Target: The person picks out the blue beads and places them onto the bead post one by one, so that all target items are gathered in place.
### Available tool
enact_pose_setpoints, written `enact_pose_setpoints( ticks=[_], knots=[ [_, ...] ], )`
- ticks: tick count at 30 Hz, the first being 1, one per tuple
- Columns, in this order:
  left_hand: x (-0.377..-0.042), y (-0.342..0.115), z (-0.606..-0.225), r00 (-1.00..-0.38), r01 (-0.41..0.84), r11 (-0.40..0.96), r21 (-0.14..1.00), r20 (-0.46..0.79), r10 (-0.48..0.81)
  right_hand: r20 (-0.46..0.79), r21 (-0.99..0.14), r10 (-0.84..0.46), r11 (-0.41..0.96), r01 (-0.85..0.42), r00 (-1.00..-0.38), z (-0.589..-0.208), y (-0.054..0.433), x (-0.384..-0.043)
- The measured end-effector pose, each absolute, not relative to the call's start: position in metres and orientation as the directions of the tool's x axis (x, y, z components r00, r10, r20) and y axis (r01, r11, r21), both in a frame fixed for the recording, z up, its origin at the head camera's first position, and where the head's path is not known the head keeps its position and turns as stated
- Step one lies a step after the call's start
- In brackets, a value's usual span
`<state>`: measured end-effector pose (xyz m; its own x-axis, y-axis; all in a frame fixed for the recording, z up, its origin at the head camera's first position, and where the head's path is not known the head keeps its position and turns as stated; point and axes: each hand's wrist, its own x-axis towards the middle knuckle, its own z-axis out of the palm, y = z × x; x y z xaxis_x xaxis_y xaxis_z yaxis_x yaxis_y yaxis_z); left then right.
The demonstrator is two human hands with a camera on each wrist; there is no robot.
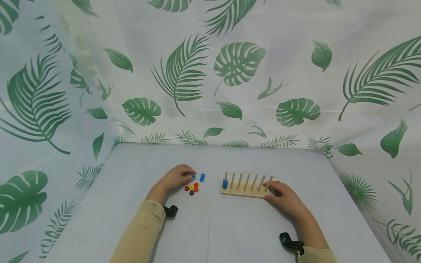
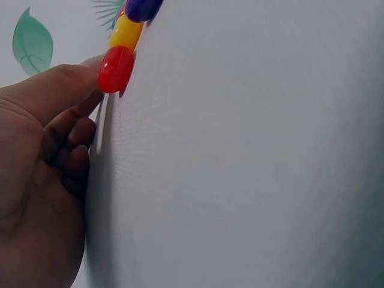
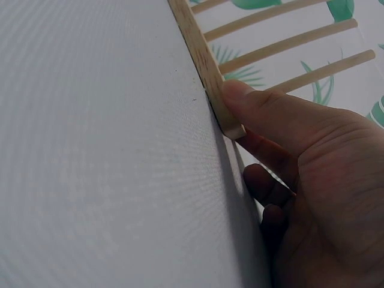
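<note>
My left hand is at the far side of a small group of beads, its thumb and index finger pinching a blue bead. In the left wrist view the fingertips are hidden behind a red bead. A wooden peg board with several upright pegs stands to the right. Blue beads are threaded on its leftmost peg; the other pegs are bare. My right hand grips the board's right end, with the thumb on the near edge of the base.
Two loose blue beads lie just right of the left hand. Nearer lie orange beads, a yellow bead and a dark purple bead. A leaf-patterned cloth hangs behind the pale tabletop.
</note>
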<state>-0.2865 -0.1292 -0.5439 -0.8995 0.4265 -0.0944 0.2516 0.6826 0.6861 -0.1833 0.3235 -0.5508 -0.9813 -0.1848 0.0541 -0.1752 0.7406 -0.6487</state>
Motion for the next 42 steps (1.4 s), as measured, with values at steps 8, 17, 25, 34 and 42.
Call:
enact_pose_setpoints(
  ticks=[8,17,25,34,42],
  knots=[
    [-0.288,-0.128,-0.547,-0.89,0.281,0.678,0.679,-0.079,0.448,0.025,-0.65,-0.167,0.747,-0.143,-0.986,-0.553,0.324,-0.184],
    [-0.283,-0.127,-0.542,-0.905,0.242,0.672,0.7,-0.087,0.416,0.006,-0.646,-0.148,0.754,-0.116,-0.989,-0.553,0.322,-0.184],
    [-0.282,-0.127,-0.534,-0.92,0.159,0.69,0.706,-0.148,0.364,0.006,-0.644,-0.151,0.755,-0.12,-0.988,-0.551,0.322,-0.185],
    [-0.287,-0.122,-0.519,-0.913,0.186,0.696,0.694,-0.139,0.383,0.013,-0.636,-0.153,0.761,-0.127,-0.988,-0.552,0.324,-0.185],
    [-0.284,-0.105,-0.499,-0.895,0.283,0.658,0.698,-0.054,0.443,0.001,-0.644,-0.151,0.756,-0.116,-0.989,-0.55,0.324,-0.185]
  ],
)
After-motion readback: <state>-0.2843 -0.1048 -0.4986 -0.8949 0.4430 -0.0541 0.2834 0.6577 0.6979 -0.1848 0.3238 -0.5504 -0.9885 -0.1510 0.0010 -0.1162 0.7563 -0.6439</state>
